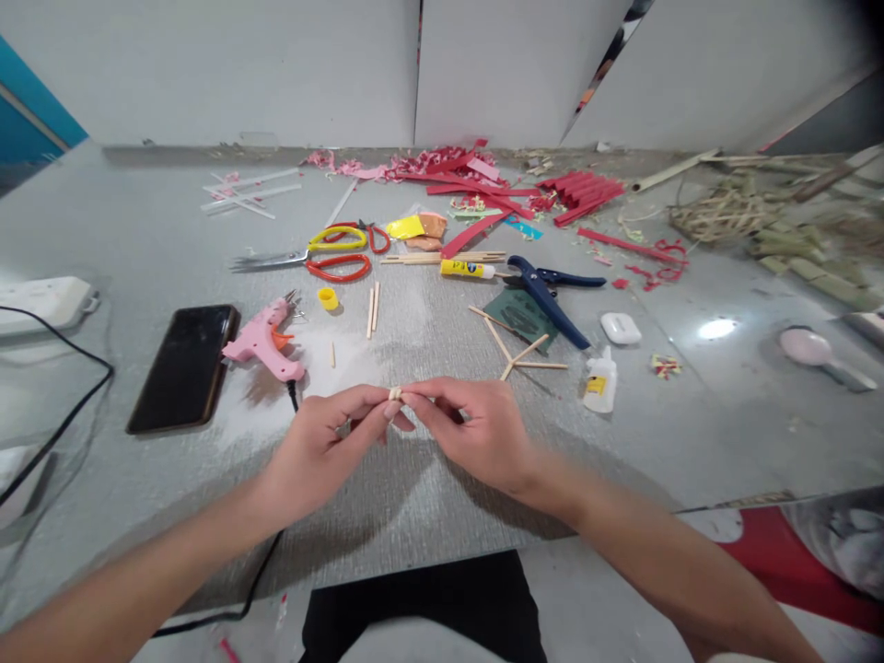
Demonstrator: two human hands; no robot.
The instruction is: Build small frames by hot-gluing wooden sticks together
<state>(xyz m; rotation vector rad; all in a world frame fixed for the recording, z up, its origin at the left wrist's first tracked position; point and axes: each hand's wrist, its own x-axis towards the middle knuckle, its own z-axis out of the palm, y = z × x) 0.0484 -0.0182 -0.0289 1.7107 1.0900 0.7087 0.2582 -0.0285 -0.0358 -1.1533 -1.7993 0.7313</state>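
Observation:
Just above the table's near part, my left hand [331, 440] and my right hand [476, 425] meet fingertip to fingertip. Both pinch one small cream-coloured piece [395, 393], mostly covered by the fingers, so its kind is unclear. Beyond my left hand lie a short stick [332, 354] and two longer thin wooden sticks [373, 310]. A pink glue gun [266, 341] rests to the left, next to a dark phone [185, 368]. Past my right hand, several thin sticks form a branching shape [515, 359], partly over a dark green sheet [521, 318].
Scissors [310, 253], a yellow cap [328, 298], a glue stick [468, 269] and blue-handled cutters [552, 295] lie farther back. A white glue bottle [600, 382] and a white case [620, 329] sit right. Red paper scraps [470, 180] line the back; a black cable [259, 571] hangs below.

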